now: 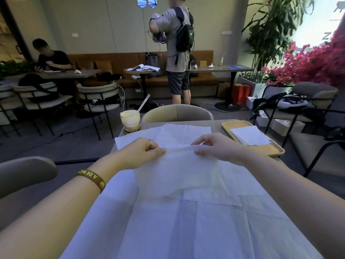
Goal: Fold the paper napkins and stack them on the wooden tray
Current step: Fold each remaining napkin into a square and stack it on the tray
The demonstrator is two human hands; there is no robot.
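Napkin [177,171] held just above the table [216,125], its top edge pinched by left hand [141,152] and right hand [218,146] — more napkins [186,230] lie spread beneath. Wooden tray [276,150] at the right edge holds a folded stack [250,136]; drink [130,119] far left, chair [177,113] beyond.

wristband [92,181]: brown, yellow lettering, left wrist | ring [150,143]: plain band, probably silver, left

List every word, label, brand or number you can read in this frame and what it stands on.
"A DI DA": yellow letters on the brown rubber wristband, cut off where the band curves away.
"Z": dark letter on the pale building front outside, top right; marks under it are blurred.
Logo on the standing person's black backpack: too small to read.
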